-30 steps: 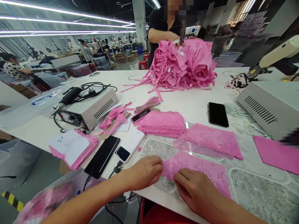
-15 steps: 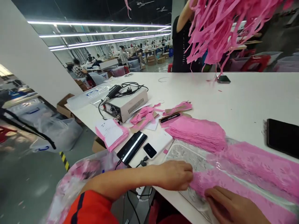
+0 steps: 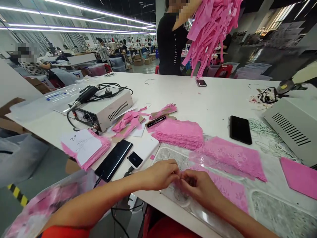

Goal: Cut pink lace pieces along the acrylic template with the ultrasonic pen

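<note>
My left hand (image 3: 160, 173) is closed in a pinch, its fingertips meeting those of my right hand (image 3: 201, 188). The right hand is also pinched, thumb against forefinger. Whatever sits between the fingertips is too small or hidden to make out. Both hands are above the left end of a grey-patterned board under clear plastic (image 3: 170, 153). Just behind the right hand lies a pink lace piece (image 3: 228, 186), partly covered by that hand. Farther back are a thick stack of pink lace (image 3: 179, 132) and another pink lace pile (image 3: 235, 157).
A grey power box (image 3: 109, 109) carries a black handheld tool (image 3: 86, 94). Nearby are a dark phone (image 3: 114, 160), paper-topped pink pieces (image 3: 85, 147) and a marker (image 3: 156, 121). Another phone (image 3: 240, 129) lies right. Across the table, a person in black (image 3: 169, 46) lifts pink strips (image 3: 210, 36).
My view has turned right, bringing a second grey box in. My hands have come together at the fingertips; the right one has moved off the lace. The person's pink strips have shifted.
</note>
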Demonstrator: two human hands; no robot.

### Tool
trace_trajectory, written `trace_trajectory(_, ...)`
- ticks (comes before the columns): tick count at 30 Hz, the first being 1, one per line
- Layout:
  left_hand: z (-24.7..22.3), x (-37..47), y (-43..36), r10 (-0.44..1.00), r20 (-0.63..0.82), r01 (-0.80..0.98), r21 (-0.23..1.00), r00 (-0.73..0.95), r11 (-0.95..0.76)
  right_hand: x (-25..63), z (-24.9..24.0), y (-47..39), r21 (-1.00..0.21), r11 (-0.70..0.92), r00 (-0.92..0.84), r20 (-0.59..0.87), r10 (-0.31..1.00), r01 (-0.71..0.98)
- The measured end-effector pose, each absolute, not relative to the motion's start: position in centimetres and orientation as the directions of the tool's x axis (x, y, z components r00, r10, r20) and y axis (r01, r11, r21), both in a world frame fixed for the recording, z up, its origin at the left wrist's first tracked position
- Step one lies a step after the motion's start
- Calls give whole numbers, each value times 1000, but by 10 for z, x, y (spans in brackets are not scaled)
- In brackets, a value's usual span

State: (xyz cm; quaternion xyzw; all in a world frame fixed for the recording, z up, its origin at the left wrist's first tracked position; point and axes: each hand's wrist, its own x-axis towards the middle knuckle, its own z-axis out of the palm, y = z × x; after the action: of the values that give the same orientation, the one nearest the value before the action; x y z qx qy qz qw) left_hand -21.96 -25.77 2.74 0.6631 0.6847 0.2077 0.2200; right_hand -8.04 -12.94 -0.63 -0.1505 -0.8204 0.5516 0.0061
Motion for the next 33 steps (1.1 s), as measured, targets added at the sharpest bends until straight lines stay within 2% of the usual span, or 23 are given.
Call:
trace_trajectory(4,20,-216,-259,996,5,788,613,-86,65,-78,-6,-123,-912,317,-949,-180,259,259)
trace_trajectory(9,14,-217,-268,996,23,776,629,-81,49,-74,-5,-118,-900,333,-941,-190,280,281)
trace_trajectory(17,10,-222,-283,999,24,812,583,26,-35,-71,-6,-123,-860,428,-951,-182,249,277)
trace_trajectory(23,5,-217,-279,1000,14,830,558,11,-17,-71,-6,-123,-833,491,-961,-161,224,254)
trace_trajectory(33,20,-221,-274,998,9,740,671,-65,42,-75,3,-131,-775,591,-972,-132,194,223)
